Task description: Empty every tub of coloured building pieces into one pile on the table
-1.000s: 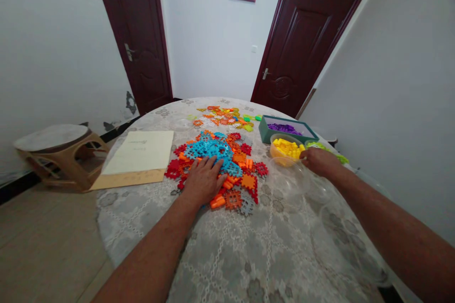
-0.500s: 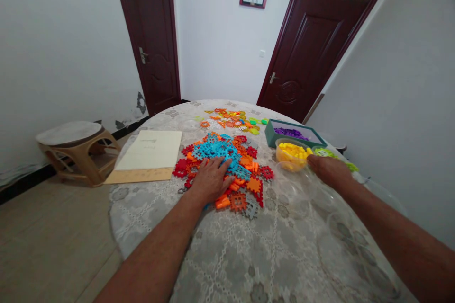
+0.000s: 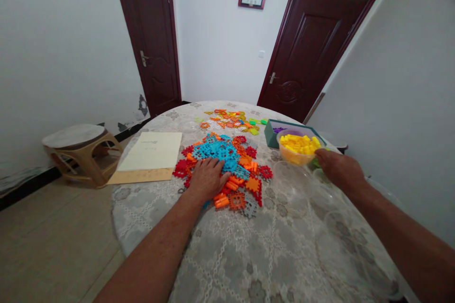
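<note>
My left hand (image 3: 208,177) lies flat, fingers spread, on the near side of a pile of blue, red and orange plastic grid pieces (image 3: 227,156) on the round table (image 3: 249,255). My right hand (image 3: 337,168) grips the right rim of a clear bowl of yellow pieces (image 3: 297,149). That bowl is tilted and raised a little, in front of a teal box (image 3: 272,136) that holds purple pieces.
Several empty clear bowls (image 3: 291,177) stand near my right forearm. A second heap of mixed pieces (image 3: 231,120) lies at the table's far side. A cream booklet on a brown envelope (image 3: 151,154) sits left of the pile. A low stool (image 3: 80,151) stands on the floor at left.
My right hand has closed on the yellow bowl and moved it up and to the right, over the teal box. The left hand stays on the pile.
</note>
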The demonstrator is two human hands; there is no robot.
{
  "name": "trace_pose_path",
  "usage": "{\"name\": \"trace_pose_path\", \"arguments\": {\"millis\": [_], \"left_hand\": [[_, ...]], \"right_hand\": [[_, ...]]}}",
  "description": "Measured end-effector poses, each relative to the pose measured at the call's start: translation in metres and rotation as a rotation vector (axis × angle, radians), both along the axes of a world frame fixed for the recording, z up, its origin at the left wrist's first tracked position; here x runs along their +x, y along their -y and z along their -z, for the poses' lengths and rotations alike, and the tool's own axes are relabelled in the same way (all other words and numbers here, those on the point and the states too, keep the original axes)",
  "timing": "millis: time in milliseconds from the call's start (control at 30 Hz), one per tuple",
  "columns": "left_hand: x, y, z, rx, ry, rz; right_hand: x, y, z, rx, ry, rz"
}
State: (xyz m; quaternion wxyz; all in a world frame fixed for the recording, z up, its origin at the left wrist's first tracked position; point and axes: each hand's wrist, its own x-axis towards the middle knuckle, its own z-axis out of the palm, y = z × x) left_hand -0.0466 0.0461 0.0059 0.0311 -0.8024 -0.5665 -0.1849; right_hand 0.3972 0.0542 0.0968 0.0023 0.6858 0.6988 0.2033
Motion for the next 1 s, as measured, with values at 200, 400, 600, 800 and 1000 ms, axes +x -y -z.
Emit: {"name": "trace_pose_path", "arguments": {"millis": [200,400,600,800,1000], "left_hand": [[0.011,-0.003,0.0,-0.064,-0.04,-0.02],[0.016,-0.012,-0.003,-0.126,-0.061,-0.005],[0.023,-0.031,-0.009,-0.165,-0.045,0.04],[0.031,-0.048,-0.01,-0.16,-0.024,0.061],[0.016,-0.025,-0.008,-0.122,-0.029,0.061]], "right_hand": [[-0.017,0.039,-0.02,0.242,-0.013,-0.112],[-0.04,0.067,-0.028,0.329,-0.032,-0.228],[-0.061,0.089,-0.032,0.25,-0.128,-0.212],[-0.085,0.111,-0.021,0.222,-0.232,-0.333],[-0.126,0.119,-0.011,0.209,-0.325,-0.441]]}}
